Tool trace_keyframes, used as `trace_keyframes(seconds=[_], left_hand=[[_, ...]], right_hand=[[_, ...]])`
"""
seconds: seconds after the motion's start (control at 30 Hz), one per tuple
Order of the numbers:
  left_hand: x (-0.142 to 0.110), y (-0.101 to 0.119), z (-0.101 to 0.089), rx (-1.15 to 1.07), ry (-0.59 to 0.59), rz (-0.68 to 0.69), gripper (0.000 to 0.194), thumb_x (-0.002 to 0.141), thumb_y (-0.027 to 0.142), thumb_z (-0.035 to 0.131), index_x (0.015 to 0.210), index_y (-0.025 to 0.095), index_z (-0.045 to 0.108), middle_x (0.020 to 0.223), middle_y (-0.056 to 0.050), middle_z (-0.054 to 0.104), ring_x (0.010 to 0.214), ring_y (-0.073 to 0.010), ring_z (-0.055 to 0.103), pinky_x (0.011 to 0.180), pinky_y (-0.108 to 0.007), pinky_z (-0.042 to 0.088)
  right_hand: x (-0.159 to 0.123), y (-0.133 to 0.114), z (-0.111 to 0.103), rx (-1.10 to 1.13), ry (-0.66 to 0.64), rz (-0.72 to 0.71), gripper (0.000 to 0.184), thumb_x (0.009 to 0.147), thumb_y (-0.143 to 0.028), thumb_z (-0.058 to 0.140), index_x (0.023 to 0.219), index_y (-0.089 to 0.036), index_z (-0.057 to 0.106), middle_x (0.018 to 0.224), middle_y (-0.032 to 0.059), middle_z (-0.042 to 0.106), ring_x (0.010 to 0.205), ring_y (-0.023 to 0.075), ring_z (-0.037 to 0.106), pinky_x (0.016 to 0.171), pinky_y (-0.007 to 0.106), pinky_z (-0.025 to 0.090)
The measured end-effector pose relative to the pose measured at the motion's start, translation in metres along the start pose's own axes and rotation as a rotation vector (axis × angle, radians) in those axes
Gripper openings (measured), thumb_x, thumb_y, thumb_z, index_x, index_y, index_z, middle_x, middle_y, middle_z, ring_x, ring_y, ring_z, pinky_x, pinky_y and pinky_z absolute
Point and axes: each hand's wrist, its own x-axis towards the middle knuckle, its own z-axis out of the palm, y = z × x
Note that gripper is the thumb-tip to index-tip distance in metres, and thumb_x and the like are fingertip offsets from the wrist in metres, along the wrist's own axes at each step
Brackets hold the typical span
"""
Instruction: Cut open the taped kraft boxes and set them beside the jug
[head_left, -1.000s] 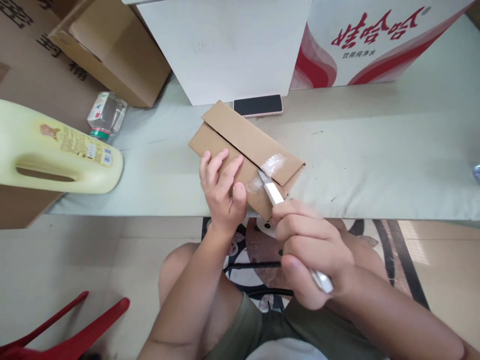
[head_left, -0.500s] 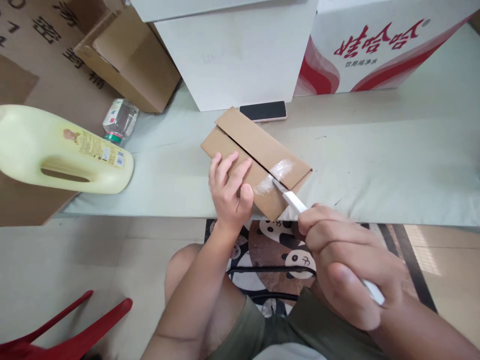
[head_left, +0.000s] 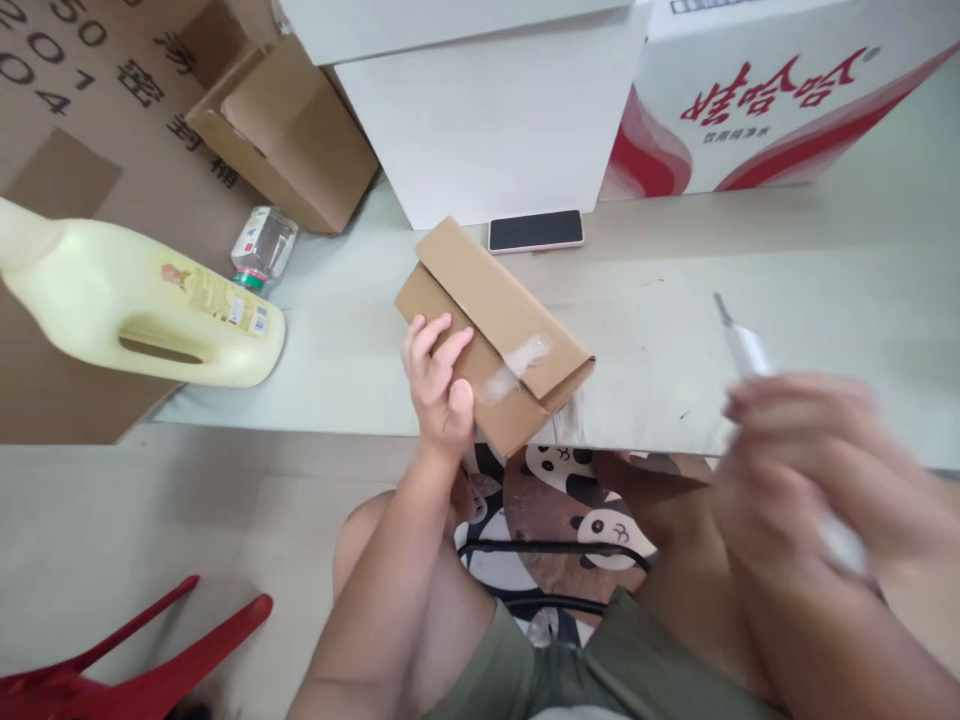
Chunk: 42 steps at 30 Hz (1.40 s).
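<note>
Holding part-hidden knife, right grip blurred.

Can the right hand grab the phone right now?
Probably not as it is: the right hand is wrapped around the white knife, so it may need to let go first. Nothing seems to cover the phone, though, which lies just in front of the big white box.

The left forearm reaches up from below, and the left hand lies palm down with its fingers spread and thumb set apart. The right hand, blurred, is curled into a fist well apart from the left, its forearm slanting in from the lower right.
</note>
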Motion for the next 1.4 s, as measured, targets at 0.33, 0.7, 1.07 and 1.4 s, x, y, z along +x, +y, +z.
trace_keyframes(seconds=[0.33,0.7,1.07,1.4], left_hand=[[0.000,-0.033,-0.006,-0.396,-0.004,-0.702,0.054,0.082,0.066,0.054,0.115,0.026,0.067,0.143,-0.012,0.058,0.139,-0.0317,0.049,0.099,-0.042,0.050],[0.006,-0.019,0.015,-0.677,-0.012,-1.141,0.047,0.066,0.056,0.082,0.095,0.022,0.067,0.105,-0.008,0.070,0.094,-0.0194,0.066,0.071,-0.028,0.051],[0.016,-0.006,-0.010,-0.769,-0.160,-1.219,0.056,0.055,0.054,0.092,0.091,0.017,0.071,0.092,-0.008,0.075,0.078,-0.0204,0.071,0.059,-0.028,0.056],[0.022,-0.018,-0.026,-0.699,-0.100,-1.207,0.058,0.048,0.037,0.098,0.091,0.019,0.063,0.090,-0.007,0.074,0.082,-0.0246,0.072,0.076,-0.037,0.059]], right_hand=[[-0.005,0.080,0.059,-0.529,-0.638,0.574,0.051,0.088,-0.042,0.056,0.131,-0.017,0.063,0.150,0.0203,0.049,0.148,0.0517,0.024,0.109,0.077,0.026],[0.010,0.092,0.078,-0.134,-0.337,0.456,0.072,0.085,-0.039,0.051,0.149,-0.009,0.034,0.151,0.0246,0.046,0.139,0.0383,0.046,0.114,0.058,0.039],[0.006,0.072,0.074,0.011,-0.486,0.428,0.028,0.087,-0.043,0.056,0.094,-0.016,0.060,0.089,0.0118,0.069,0.083,0.0263,0.064,0.071,0.036,0.050],[0.002,0.070,0.087,-0.071,-0.455,0.461,0.043,0.084,-0.051,0.067,0.109,-0.015,0.063,0.107,0.0169,0.070,0.102,0.0338,0.066,0.087,0.045,0.053]])
